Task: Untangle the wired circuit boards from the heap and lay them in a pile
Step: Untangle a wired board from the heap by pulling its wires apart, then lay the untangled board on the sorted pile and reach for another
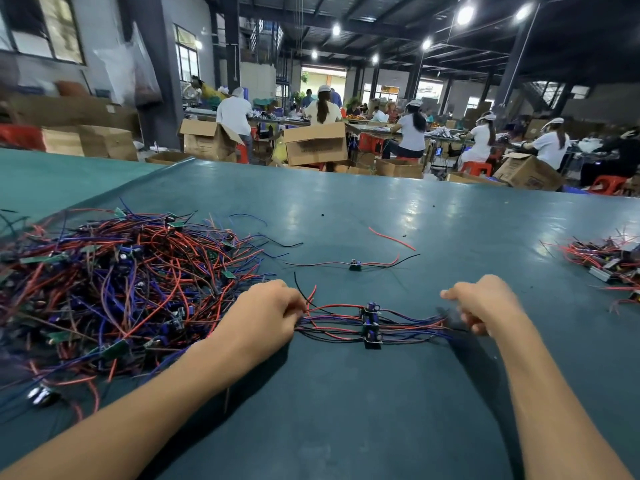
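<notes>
Left hand [273,315] grips the pile [371,323] by its wires at one end, right hand [485,306] at the other; heap [121,289] beside the left.

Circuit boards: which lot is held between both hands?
The short row of boards nearest the person, wires gripped by left hand and right hand; the big heap, the lone board and the far-right pile lie unheld.

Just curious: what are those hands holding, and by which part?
A bundle of wired circuit boards, by its wires: left hand grips one end, right hand the other.
</notes>
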Motion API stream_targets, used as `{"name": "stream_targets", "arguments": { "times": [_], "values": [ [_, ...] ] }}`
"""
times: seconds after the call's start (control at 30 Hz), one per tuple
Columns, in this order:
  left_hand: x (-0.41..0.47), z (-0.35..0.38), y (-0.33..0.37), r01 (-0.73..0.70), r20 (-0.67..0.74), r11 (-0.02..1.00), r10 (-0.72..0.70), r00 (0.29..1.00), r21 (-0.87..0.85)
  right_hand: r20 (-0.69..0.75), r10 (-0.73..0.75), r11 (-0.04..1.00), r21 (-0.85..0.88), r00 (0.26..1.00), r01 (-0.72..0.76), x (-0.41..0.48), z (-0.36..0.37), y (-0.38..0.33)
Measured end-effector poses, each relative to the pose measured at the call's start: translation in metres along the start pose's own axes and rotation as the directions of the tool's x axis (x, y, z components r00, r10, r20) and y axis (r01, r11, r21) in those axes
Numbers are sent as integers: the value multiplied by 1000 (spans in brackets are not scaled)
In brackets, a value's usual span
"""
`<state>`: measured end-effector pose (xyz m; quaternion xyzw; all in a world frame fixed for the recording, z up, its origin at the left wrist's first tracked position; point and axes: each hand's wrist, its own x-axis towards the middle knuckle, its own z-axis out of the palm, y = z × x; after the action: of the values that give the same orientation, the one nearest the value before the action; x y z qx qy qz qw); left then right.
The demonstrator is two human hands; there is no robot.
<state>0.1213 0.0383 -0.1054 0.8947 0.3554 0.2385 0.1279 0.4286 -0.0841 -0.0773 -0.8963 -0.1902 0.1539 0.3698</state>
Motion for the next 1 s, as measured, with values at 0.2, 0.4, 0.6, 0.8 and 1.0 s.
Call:
{"name": "stream_targets", "arguments": {
  "times": [0.2,0.4,0.6,0.8,1.0],
  "values": [
    [6,-37,4,-64,-129,990,80,988,123,-471,-379,897,24,796,442,-20,21,-25],
    [26,-112,-47,-4,146,958,-40,989,287,-432,-832,414,-63,349,908,-84,75,-48],
    [30,-84,-88,-80,220,919,-8,976,386,-98,-975,-196,-20,-197,980,-153,117,-46],
    [54,-70,-90,-22,297,892,-127,946,451,158,-925,-345,40,-347,938,-173,134,-39],
    [64,-80,-90,-251,487,757,-100,868,603,117,-949,-285,76,-292,956,-171,134,-39]
  ]
}}
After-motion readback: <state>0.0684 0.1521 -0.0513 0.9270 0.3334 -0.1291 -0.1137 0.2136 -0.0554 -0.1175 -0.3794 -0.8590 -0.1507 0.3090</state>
